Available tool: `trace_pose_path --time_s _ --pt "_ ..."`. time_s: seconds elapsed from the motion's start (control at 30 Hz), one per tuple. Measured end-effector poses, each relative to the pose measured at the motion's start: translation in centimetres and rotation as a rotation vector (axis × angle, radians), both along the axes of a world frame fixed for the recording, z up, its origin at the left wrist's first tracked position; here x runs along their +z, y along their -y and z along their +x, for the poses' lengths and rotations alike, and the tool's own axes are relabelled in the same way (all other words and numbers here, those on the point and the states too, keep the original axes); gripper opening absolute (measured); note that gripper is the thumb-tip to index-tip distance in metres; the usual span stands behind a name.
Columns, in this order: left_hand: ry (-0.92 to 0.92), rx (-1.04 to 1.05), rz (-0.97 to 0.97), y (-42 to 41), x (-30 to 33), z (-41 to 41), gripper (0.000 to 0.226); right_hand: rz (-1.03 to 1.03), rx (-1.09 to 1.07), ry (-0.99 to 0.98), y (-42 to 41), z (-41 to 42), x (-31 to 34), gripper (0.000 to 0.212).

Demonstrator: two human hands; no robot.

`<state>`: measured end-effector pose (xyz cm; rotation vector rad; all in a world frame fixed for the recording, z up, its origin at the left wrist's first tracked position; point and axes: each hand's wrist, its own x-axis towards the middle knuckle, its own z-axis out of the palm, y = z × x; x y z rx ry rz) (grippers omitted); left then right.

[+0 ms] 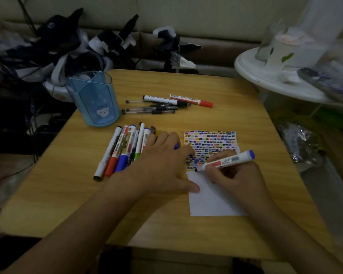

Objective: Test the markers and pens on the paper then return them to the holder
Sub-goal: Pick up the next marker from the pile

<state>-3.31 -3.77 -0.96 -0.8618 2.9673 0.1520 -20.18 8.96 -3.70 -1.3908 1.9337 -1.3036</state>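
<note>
My right hand (234,175) grips a white marker with a blue end (226,160), its tip touching the paper (212,200) at the lower edge of the coloured dashes. My left hand (164,163) lies flat, thumb pressing the paper's left edge. A small blue piece (176,146), apparently the cap, shows between its fingers. A row of markers (123,151) lies left of that hand. More pens and two markers (166,104) lie farther back. The blue holder (93,99) stands upright at the table's far left, with nothing visible in it.
The wooden table (67,194) has bare surface at its front left. A white round stand (275,76) with cups and clutter sits at the right. Dark bags and black-and-white devices (111,40) are piled behind the table.
</note>
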Motion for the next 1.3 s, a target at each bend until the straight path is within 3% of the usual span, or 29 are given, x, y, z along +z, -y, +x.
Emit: trace_pose_path --time_s 0.77,0.97,1.3 --pt "0.008 0.001 -0.005 0.0 0.0 0.0 0.092 0.039 -0.031 -0.007 0.0 0.4 0.5 0.013" --pt "0.012 -0.002 -0.004 0.0 0.1 0.0 0.091 0.007 -0.013 0.228 -0.2 -0.2 0.7 0.008" --pt "0.017 0.003 0.02 -0.2 0.6 0.1 0.093 -0.038 -0.038 0.25 -0.3 -0.7 2.0 0.014"
